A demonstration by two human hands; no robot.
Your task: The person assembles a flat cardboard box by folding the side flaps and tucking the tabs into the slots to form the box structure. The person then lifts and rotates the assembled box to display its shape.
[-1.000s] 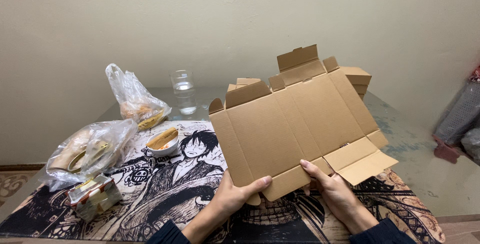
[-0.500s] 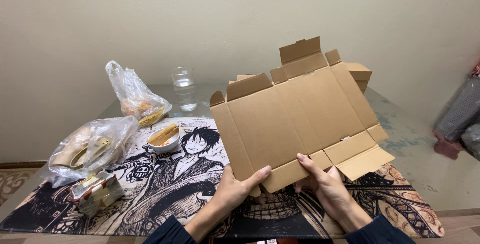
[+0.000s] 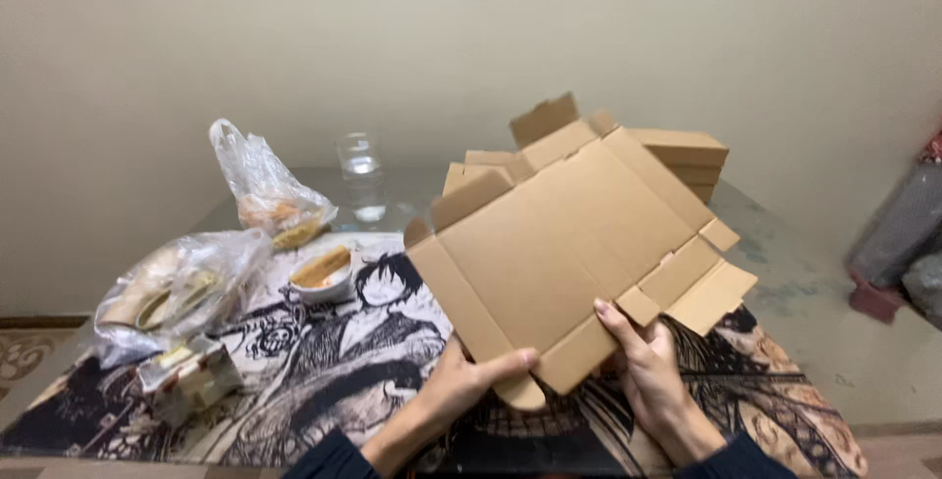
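Observation:
A flat, unfolded brown cardboard box blank (image 3: 569,243) is held up above the table, tilted with its far end raised to the right. My left hand (image 3: 466,381) grips its near lower edge, thumb on top. At the near right edge my right hand (image 3: 648,366) holds it, fingers on the small side flap. Several flaps stick out along the blank's edges.
A stack of folded cardboard boxes (image 3: 687,155) stands behind the blank. A glass of water (image 3: 361,177), two plastic bags of food (image 3: 265,194) (image 3: 172,288), a small bowl (image 3: 322,276) and a wrapped packet (image 3: 191,376) lie left, on a black-and-white printed cloth (image 3: 334,361).
The cardboard blank has tilted a little and shifted slightly lower; both hands keep their grip on its near edge.

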